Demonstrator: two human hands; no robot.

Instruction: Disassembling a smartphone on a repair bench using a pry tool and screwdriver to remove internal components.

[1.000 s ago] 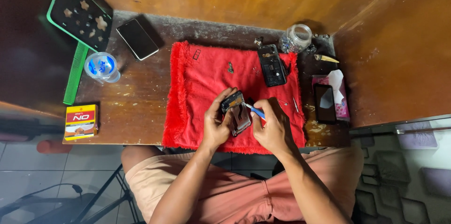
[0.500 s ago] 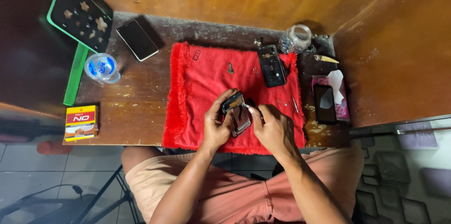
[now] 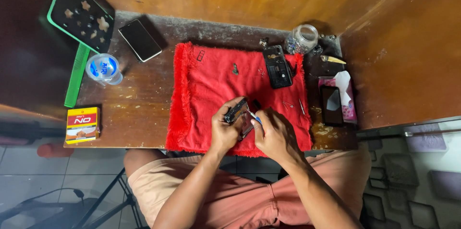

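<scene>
Phone [image 3: 236, 112] is sitting in your left hand [image 3: 224, 132], its grip closing around it, over the red cloth [image 3: 211, 90] at the worktop's [image 3: 139, 109] six o'clock edge. Your right hand [image 3: 275, 135] is pinching a blue tool [image 3: 255, 117] against it. Another phone [image 3: 278, 66] is lying at one o'clock.

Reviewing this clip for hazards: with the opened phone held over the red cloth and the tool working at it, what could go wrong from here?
1. The left hand holds the opened phone off the red cloth while the right hand works a blue-handled tool at it; a slip could gouge the inside.
2. Tiny loose parts lie on the cloth; a sleeve or jolt may scatter them.
3. The water cup stands on the wooden table; tipped, it might reach the dark phone.
</scene>
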